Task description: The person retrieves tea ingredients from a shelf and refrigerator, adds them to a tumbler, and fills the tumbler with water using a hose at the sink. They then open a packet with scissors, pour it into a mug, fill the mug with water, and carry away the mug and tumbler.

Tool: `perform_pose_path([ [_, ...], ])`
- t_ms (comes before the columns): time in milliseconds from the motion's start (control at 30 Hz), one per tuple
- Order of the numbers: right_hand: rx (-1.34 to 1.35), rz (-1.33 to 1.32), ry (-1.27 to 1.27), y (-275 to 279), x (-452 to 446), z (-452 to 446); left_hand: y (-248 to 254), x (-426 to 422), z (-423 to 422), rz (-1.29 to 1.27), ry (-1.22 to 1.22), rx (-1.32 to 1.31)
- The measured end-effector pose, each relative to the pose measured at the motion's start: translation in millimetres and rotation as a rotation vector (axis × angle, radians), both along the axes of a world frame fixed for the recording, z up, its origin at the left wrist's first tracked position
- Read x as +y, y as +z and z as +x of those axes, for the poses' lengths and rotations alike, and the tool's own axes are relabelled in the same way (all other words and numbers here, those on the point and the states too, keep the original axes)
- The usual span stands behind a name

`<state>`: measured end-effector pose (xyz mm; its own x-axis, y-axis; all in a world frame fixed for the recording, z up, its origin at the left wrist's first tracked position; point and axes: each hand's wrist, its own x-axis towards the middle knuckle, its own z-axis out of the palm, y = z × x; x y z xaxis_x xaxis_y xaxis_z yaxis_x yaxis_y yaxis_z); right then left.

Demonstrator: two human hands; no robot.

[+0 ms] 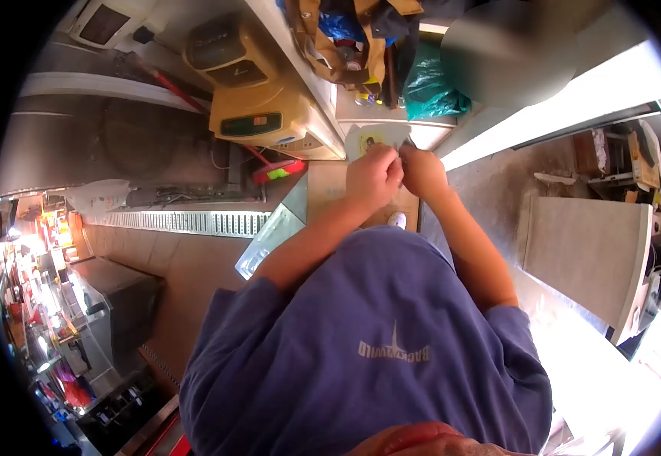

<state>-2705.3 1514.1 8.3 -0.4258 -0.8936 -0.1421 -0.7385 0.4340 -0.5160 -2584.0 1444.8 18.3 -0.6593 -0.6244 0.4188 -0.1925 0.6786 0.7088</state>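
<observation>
My left hand (374, 176) is closed, its fingers curled at the lower edge of a pale, flat packet or bag (356, 138) with a yellow print on it. Right beside it, my right hand (424, 173) is closed too, with fingers pinched on the packet's right part. The two hands are close together in front of my chest. The fingertips are mostly hidden, and I cannot make out whether the packet is paper or plastic.
Ahead are a shelf with brown bags (380, 45) and a green plastic bag (431, 80). A beige appliance (269, 114) stands at the left, near a red and green broom head (278, 172). A drain grate (186, 222) crosses the floor; a pale cabinet (585, 258) is at right.
</observation>
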Motion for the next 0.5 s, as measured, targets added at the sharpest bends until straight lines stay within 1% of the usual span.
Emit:
perform_pose_path([
  [33, 0.035, -0.008, -0.026, 0.6, 7.6, -0.7, 8.8, 4.0, 3.6, -0.003, -0.074, -0.013],
  [67, 0.001, -0.028, -0.09, 4.7, 21.1, -0.3, 25.5, 8.0, 7.4, -0.008, -0.146, -0.028],
  [100, -0.023, -0.025, -0.136, 23.3, 37.1, 2.7, 46.3, 16.4, 12.8, -0.043, -0.202, -0.056],
  [133, -0.03, -0.127, -0.127, 27.2, 53.5, 3.3, 63.4, 24.4, 15.2, -0.08, -0.253, -0.083],
  [167, -0.055, -0.204, -0.118, 20.1, 51.4, 4.5, 69.2, 28.9, 13.4, -0.093, -0.277, -0.071],
  [200, -0.088, -0.27, -0.117, 4.8, 54.2, 10.1, 61.6, 28.4, 9.9, -0.09, -0.264, -0.077],
  [267, -0.095, -0.24, -0.058, -39.4, 31.9, 9.2, 32.4, 14.9, 0.6, -0.185, -0.226, -0.088],
  [300, -0.072, -0.258, 0.014, -47.8, 20.0, 6.6, 26.9, 10.1, 0.3, -0.2, -0.175, -0.097],
  [333, -0.028, -0.211, 0.035, -54.9, 13.2, 3.6, 23.8, 5.5, 1.9, -0.208, -0.171, -0.097],
  [400, 0.039, -0.07, 0.015, -37.6, 4.2, 5.4, 25.0, 1.2, 13.2, -0.118, -0.155, -0.083],
  [433, 0.034, -0.067, 0.018, -26.1, 3.2, 8.0, 27.6, 1.1, 15.6, -0.086, -0.134, -0.052],
  [467, -0.025, -0.16, -0.01, -13.9, 2.7, 10.4, 28.7, 0.0, 16.2, -0.08, -0.133, -0.056],
  [500, -0.083, -0.25, -0.041, -3.2, 4.1, 12.4, 28.4, -1.7, 15.8, -0.048, -0.061, -0.055],
])
